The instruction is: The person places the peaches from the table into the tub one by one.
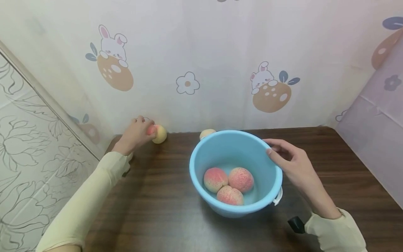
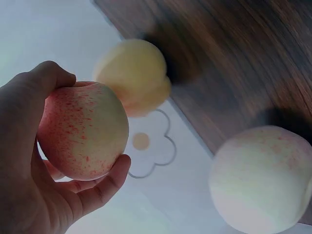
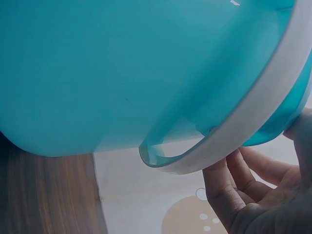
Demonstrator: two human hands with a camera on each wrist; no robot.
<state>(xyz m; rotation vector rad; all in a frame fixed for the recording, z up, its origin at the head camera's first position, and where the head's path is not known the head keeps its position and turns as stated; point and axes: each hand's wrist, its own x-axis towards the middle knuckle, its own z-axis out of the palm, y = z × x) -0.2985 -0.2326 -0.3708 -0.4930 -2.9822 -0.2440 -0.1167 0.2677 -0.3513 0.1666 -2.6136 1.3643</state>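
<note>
My left hand [image 1: 135, 134] grips a red-speckled peach [image 2: 83, 129], its thumb and fingers curled round the fruit, near the back left of the table. Beside it in the head view is a pale yellow peach [image 1: 161, 134], partly covered by the held one. My right hand [image 1: 291, 159] holds the light blue bucket [image 1: 234, 210] at its right rim, the thumb on the rim and the fingers outside. Three pink peaches [image 1: 240, 179] lie together in the bucket. In the right wrist view the fingers are beside the bucket's white handle [image 3: 234, 131].
Another pale peach [image 1: 207, 133] shows behind the bucket's far rim, near the wall. The brown wooden table [image 1: 151, 210] ends at a wall covering [image 1: 217, 98] printed with rabbits. A flower-patterned panel [image 1: 31, 157] stands along the left side.
</note>
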